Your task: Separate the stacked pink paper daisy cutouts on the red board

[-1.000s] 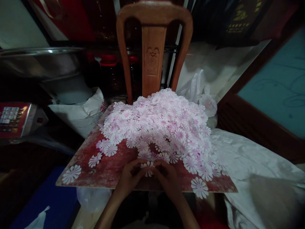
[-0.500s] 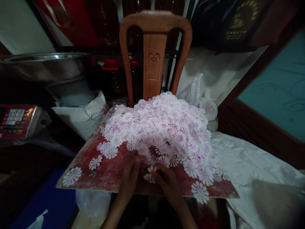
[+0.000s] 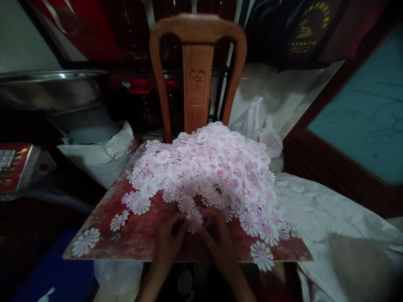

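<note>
Near the front edge of a worn red board point(image 3: 132, 239), my left hand point(image 3: 171, 235) and my right hand point(image 3: 215, 233) meet at a white and pink paper flower point(image 3: 194, 220). The left thumb and fingers pinch its left side. On its lower right, the right thumb and fingers close on it. Beyond my hands a large heap of similar flowers point(image 3: 217, 163) covers the back and right of the board. Single flowers lie at the board's left corner point(image 3: 86, 242) and over its front right edge point(image 3: 262, 255). Below the board, another flower point(image 3: 184, 282) shows against dark clothing.
A carved wooden chair back point(image 3: 197, 84) stands behind the heap. At the left are a metal basin point(image 3: 50, 92), a white sack point(image 3: 107, 157) and a red box point(image 3: 14, 167). White sheeting point(image 3: 330, 209) spreads on the right, near knotted plastic bags point(image 3: 270, 142).
Both hands have come together on one flower, which now faces upright between them. A flower has appeared below the board's front edge. The whole view has shifted slightly.
</note>
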`<state>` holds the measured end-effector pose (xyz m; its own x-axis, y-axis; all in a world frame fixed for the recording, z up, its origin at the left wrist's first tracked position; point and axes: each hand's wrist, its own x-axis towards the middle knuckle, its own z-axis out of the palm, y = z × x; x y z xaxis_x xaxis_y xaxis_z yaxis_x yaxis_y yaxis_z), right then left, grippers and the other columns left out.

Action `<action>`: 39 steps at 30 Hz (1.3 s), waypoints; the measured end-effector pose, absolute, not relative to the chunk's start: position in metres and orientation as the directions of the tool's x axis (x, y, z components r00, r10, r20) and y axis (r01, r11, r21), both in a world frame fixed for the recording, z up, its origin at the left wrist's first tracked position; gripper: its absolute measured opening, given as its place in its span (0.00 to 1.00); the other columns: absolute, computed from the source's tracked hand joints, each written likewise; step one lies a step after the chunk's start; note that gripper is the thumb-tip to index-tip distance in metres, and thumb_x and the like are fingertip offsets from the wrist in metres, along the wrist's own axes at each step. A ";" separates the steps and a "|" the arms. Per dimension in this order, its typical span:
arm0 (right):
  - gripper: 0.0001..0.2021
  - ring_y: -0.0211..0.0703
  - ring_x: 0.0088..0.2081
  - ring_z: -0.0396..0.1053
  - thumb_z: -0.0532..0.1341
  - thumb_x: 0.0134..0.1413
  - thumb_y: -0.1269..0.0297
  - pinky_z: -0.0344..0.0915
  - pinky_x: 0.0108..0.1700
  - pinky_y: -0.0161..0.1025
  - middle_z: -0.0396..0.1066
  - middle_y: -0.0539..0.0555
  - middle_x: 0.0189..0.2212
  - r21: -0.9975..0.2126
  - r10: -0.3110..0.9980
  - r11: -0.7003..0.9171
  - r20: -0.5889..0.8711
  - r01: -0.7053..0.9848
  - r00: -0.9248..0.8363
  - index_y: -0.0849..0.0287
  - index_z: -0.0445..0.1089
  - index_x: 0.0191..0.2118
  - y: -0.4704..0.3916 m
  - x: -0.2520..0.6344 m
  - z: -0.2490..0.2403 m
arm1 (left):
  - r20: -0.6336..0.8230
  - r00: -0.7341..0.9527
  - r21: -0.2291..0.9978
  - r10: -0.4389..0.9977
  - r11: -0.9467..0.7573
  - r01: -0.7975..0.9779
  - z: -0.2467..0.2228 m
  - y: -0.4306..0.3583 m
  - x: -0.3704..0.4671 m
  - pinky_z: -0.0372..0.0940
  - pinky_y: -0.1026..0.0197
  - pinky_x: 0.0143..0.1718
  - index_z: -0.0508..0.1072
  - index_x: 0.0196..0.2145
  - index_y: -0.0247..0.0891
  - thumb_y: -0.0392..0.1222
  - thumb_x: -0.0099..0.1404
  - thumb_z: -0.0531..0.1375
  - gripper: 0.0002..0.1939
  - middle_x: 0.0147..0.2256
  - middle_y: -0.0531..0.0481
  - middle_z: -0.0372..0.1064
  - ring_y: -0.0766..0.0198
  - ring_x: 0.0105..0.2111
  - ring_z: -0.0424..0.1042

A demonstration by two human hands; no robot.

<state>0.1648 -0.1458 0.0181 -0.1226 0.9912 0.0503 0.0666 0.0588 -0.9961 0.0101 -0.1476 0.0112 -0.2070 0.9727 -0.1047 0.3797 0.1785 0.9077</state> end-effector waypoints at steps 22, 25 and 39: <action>0.14 0.33 0.28 0.65 0.59 0.53 0.59 0.60 0.36 0.31 0.68 0.49 0.19 -0.977 0.956 0.110 0.054 0.183 -0.287 0.61 0.72 0.21 -0.148 0.166 0.015 | 0.011 -0.141 0.870 0.990 0.060 0.490 0.015 -0.140 0.001 0.59 0.60 0.57 0.66 0.47 0.44 0.52 0.59 0.52 0.20 0.49 0.50 0.63 0.67 0.51 0.62; 0.25 0.31 0.23 0.60 0.52 0.59 0.57 0.56 0.33 0.31 0.60 0.49 0.14 -0.978 0.953 0.114 0.058 0.175 -0.298 0.63 0.67 0.15 -0.152 0.169 0.017 | 0.065 -0.088 0.766 0.994 0.007 0.642 0.012 -0.132 0.002 0.60 0.58 0.56 0.66 0.49 0.50 0.51 0.58 0.53 0.20 0.50 0.51 0.61 0.66 0.51 0.62; 0.23 0.34 0.33 0.60 0.61 0.50 0.57 0.60 0.37 0.30 0.64 0.51 0.38 -0.995 0.986 0.035 0.019 0.095 -0.166 0.53 0.60 0.52 -0.144 0.164 0.018 | 0.056 -0.078 0.840 0.995 -0.004 0.543 0.006 -0.148 -0.005 0.62 0.72 0.33 0.70 0.24 0.34 0.51 0.52 0.60 0.15 0.27 0.52 0.67 0.74 0.29 0.66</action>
<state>0.1644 -0.1437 0.0185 -0.1660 0.9860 0.0189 0.0945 0.0349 -0.9949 -0.0048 -0.1483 0.0056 -0.0781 0.9954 0.0556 0.5430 -0.0043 0.8397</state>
